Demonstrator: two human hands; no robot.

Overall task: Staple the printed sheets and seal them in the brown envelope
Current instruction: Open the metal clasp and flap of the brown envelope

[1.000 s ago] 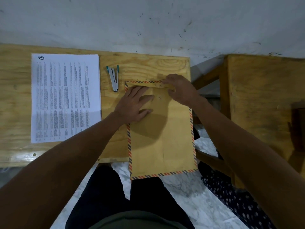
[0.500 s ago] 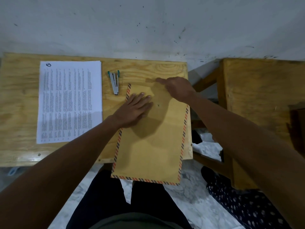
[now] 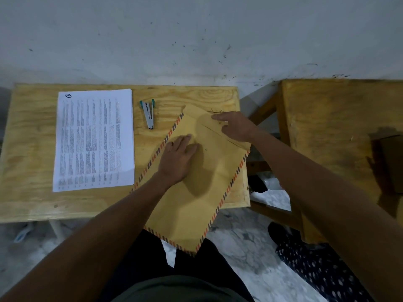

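A brown envelope point(image 3: 196, 203) with striped red and dark edges lies tilted on the wooden table point(image 3: 32, 149), its lower end hanging over the front edge. My left hand point(image 3: 177, 158) presses flat on its upper left part. My right hand point(image 3: 235, 127) rests with straight fingers on the envelope's flap near the top, by a thin string. The printed sheets point(image 3: 93, 140) lie in a stack at the left of the table. A small stapler point(image 3: 149, 113) with teal ends lies between the sheets and the envelope.
A second wooden table point(image 3: 338, 138) stands to the right across a narrow gap. A white wall runs along the back. Below are a marble floor, my dark trousers and a dotted cloth point(image 3: 316, 269) at the lower right.
The envelope has turned clockwise, top end swinging right and bottom end left. The flap now lies open under my right hand. Both hands stayed on the envelope.
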